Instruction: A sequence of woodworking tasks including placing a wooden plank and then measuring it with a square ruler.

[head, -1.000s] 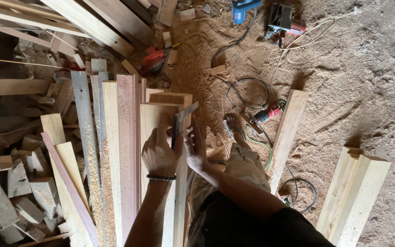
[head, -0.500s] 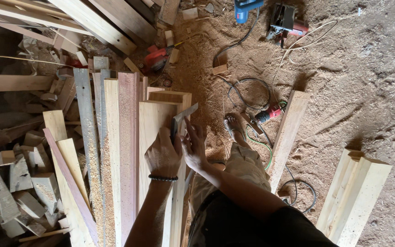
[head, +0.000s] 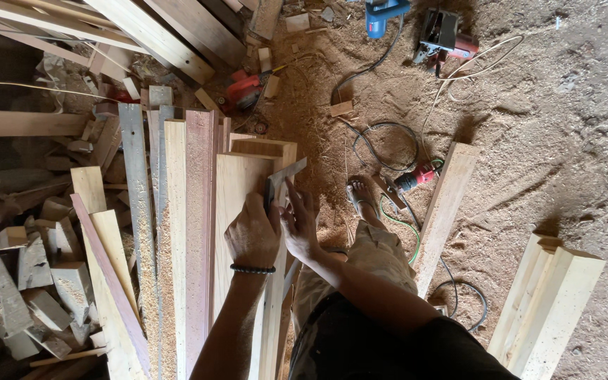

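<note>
Square (head: 284,179) under both hands' fingers (head: 297,204) — flat on pale plank (head: 237,190).

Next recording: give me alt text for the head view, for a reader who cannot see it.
Seen from above, a person's left hand and right hand press a metal try square against a pale wooden board lying among stacked planks. Around them is a sawdust-covered floor with power tools, cables and offcuts.

arms bare | black bead bracelet (head: 252,269) | khaki trousers (head: 381,257) | sandal (head: 362,197)
</note>
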